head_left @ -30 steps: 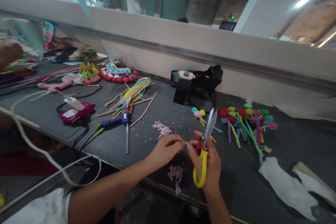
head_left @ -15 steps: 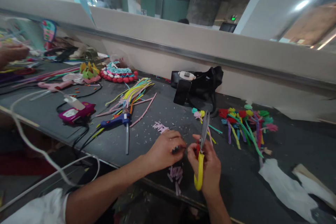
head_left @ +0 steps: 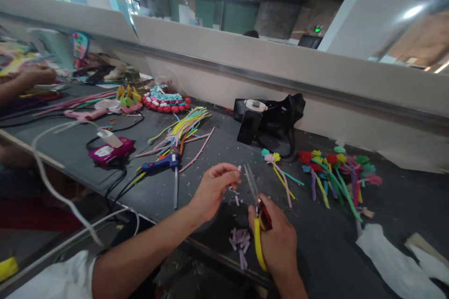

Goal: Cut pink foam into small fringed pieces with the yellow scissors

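The dark grey, flat-topped bench (head_left: 322,252) spread across the view, with a soft black bag (head_left: 280,114) against its back wall. A cluster of multicoloured fuzzy-stemmed flowers (head_left: 333,168) lay to the right, and a loose bundle of pastel fuzzy stems (head_left: 185,126) to the left. Between and nearer, steel-bladed scissors with red and yellow handles (head_left: 258,217) pointed away from the person, blades seemingly parted a little. The left forearm slanted in from the lower left, its hand (head_left: 217,184) raised above the bench, thumb and fingers pinched together; the right hand (head_left: 277,231), back turned outward, had its fingers wrapped about the handles. A small pile of short lilac strips (head_left: 240,239) lay below, near the front edge. Smallest, one short lilac piece (head_left: 239,168) stood up from the left pinch, just beside the blade tips. The step seemed to be snipping; a cut there would call for a steady pinch and the blades brought around the piece.
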A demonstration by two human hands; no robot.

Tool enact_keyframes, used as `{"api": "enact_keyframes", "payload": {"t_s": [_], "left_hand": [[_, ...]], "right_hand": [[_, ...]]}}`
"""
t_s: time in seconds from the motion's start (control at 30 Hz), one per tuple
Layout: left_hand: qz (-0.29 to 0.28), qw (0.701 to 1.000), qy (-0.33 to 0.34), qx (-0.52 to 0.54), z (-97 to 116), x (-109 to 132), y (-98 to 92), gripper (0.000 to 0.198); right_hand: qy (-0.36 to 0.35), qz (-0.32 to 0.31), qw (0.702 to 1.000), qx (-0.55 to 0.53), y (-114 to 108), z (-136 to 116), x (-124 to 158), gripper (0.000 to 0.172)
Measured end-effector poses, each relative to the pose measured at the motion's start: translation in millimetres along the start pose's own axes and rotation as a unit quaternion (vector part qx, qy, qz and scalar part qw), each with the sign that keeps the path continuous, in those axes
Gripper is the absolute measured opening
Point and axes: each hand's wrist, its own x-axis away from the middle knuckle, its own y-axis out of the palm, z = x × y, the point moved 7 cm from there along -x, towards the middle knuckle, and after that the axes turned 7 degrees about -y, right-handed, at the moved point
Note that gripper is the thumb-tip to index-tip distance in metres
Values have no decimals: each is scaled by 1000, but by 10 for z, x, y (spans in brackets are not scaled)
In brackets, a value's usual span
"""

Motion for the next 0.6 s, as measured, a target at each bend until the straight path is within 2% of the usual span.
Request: {"api": "enact_keyframes", "payload": {"t_s": [0.17,0.43,0.6], "left_hand": [[-5,1000,-3,24,12,28,-1,10],[5,1000,-14,-6,9,16,-34,10],[10,999,6,-45,32,23,-23,8]], "right_hand": [[-23,-34,998,57,74,-31,64,33],[-40,-36,994,100,51,-21,75,32],[-51,-29,993,105,15,-11,92,32]]}}
